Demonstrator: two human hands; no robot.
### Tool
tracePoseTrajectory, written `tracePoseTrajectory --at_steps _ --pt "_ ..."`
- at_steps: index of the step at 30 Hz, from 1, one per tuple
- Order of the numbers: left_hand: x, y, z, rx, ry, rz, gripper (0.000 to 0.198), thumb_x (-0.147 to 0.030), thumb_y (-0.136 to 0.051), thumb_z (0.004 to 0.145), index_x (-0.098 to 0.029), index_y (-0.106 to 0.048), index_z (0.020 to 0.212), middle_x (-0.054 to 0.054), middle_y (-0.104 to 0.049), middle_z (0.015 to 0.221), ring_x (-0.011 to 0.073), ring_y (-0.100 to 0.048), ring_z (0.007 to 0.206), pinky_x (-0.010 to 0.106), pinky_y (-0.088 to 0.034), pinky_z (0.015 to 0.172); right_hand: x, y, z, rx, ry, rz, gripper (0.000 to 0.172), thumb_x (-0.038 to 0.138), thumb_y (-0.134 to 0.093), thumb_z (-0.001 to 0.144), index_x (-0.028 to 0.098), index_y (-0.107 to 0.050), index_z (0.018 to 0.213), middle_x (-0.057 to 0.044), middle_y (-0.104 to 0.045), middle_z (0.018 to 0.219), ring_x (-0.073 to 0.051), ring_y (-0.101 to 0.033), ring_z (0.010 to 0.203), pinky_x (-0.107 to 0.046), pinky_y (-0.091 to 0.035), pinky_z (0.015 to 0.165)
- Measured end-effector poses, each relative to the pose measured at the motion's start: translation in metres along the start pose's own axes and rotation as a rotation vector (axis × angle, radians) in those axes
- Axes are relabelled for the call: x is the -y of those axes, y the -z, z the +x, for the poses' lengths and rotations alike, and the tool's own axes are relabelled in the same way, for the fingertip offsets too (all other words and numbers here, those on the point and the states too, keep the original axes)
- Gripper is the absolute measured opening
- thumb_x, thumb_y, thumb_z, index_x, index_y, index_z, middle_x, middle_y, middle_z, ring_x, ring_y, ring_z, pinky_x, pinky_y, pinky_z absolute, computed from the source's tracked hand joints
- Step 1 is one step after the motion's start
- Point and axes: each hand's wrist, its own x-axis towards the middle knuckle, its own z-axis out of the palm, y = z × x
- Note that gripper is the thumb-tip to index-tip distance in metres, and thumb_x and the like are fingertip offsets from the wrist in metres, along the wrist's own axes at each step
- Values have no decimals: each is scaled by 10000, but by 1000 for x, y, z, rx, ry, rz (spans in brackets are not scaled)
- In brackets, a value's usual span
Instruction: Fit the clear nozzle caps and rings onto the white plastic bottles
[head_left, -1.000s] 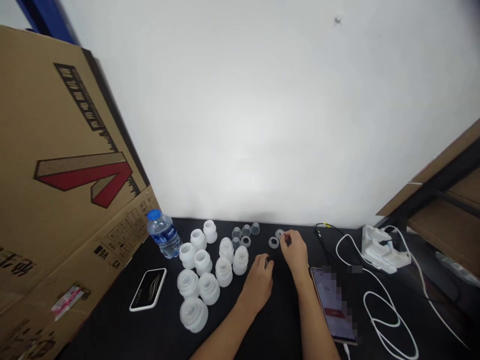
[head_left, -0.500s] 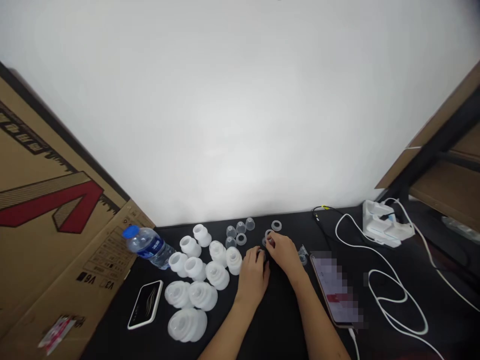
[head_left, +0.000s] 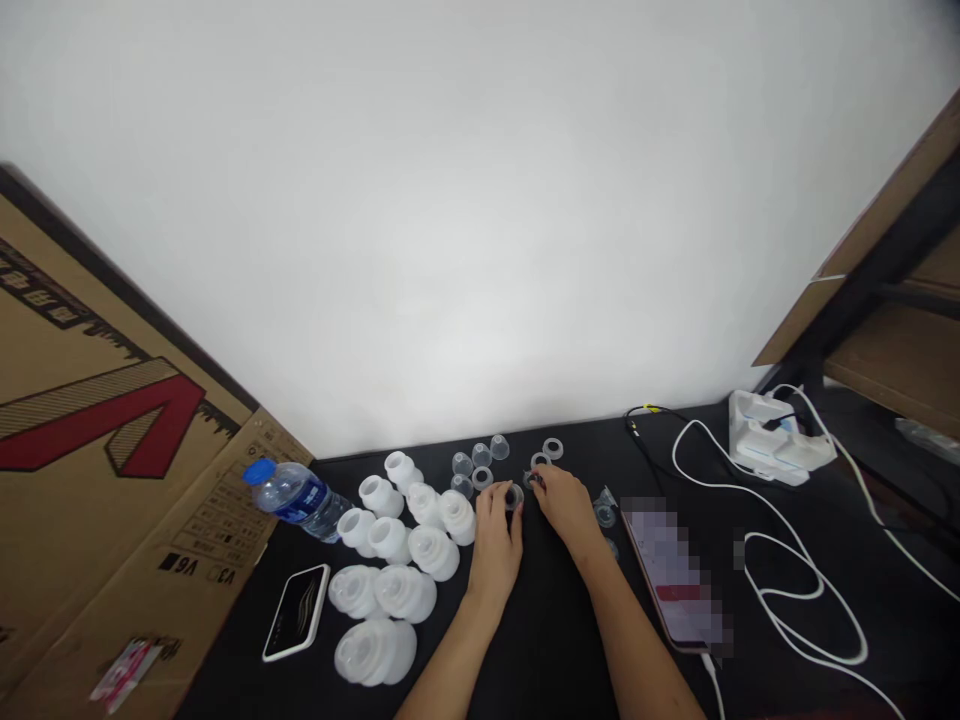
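My left hand (head_left: 496, 545) has its thumb and fingers closed around a translucent collar ring (head_left: 514, 497) just above the black table. Close by on the right, my right hand (head_left: 564, 507) pinches a small clear piece (head_left: 531, 480) at its fingertips; the fingers partly cover it, and its kind is unclear. Beyond the hands lie more loose rings (head_left: 553, 448). Small clear domed caps (head_left: 481, 455) stand behind my left hand. To its left are several white baby bottles (head_left: 433, 553), some fitted with translucent teats and others open-necked.
A water bottle (head_left: 300, 500) with a blue cap leans by a cardboard box (head_left: 97, 480) at left. A white-framed device (head_left: 296, 612) lies in front. On the right are a phone (head_left: 671, 580), clear small parts (head_left: 604, 510), white cable (head_left: 802, 560) and a charger (head_left: 776, 440).
My left hand has shifted slightly left, and the ring in it shows more clearly. My right hand stays near the rings, its fingertips on the clear piece. The view has tilted a little.
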Motion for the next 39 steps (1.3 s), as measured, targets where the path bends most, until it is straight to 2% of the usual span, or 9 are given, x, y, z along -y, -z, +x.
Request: tracePoseTrajectory --at_steps 6,10,12,18,22,25,31,35,39 --pt "5 -8 10 -88 246 -520 441 -533 -719 1005 -226 -660 1316 142 -693 1323 303 -676 1266 453 -579 1047 -6 -13 1 -97 59 9 168 160 -708 957 267 -664 1079 -60 -760 1082 -215 -752 829 -272 -431 673" --pt "2 -8 15 -106 371 -737 517 -620 -773 937 -214 -681 1243 117 -719 1237 275 -728 1147 406 -622 960 -8 -16 1 -204 92 94 106 177 -673 948 257 -648 1013 -84 -723 1094 -238 -732 927 -284 -471 707" --pt "-1 -8 15 -82 442 -847 537 -623 -794 918 -221 -673 1252 108 -713 1238 262 -762 1076 369 -637 873 -8 -16 2 -252 100 211 85 213 -642 958 249 -650 1034 -97 -727 1113 -257 -723 980 -308 -503 749" --pt "-2 -10 15 -44 594 -1153 524 -538 -886 865 -209 -702 1229 102 -755 1193 251 -810 997 325 -614 831 -8 -18 11 -285 27 789 274 477 -698 920 214 -702 1001 -59 -774 888 -202 -669 689 -329 -532 687" --pt "1 -11 16 -38 595 -1187 519 -490 -920 837 -189 -736 1219 134 -773 1250 280 -804 1069 363 -603 918 -7 -22 19 -180 -165 1265 469 608 -799 788 193 -712 987 -73 -794 833 -141 -555 506 -262 -417 469" --pt "2 -11 17 -36 592 -1173 548 -483 -931 824 -181 -736 1237 157 -774 1277 298 -796 1108 394 -586 973 -6 -22 20 -125 -291 1519 526 614 -857 725 194 -703 1001 -22 -740 689 -114 -490 437 -233 -354 419" --pt "3 -11 17 -68 611 -1179 495 -461 -912 827 -196 -735 1205 158 -773 1289 330 -785 1153 457 -571 1046 -6 -16 15 -90 -314 1624 460 619 -877 752 208 -685 830 -9 -681 652 -115 -511 472 -245 -393 445" --pt "4 -10 18 -76 606 -1191 486 -477 -866 851 -190 -730 1219 163 -768 1300 338 -766 1195 456 -577 1037 -1 -9 14 35 -364 1671 442 573 -880 740 190 -738 909 -40 -738 729 -115 -533 501 -239 -419 480" --pt "2 -7 19 -74 594 -1218 504 -505 -824 868 -200 -713 1254 156 -762 1312 327 -750 1220 464 -559 1061 1 -11 11 76 -248 1596 368 434 -905 706 202 -718 921 -4 -733 741 -102 -527 527 -222 -408 512"
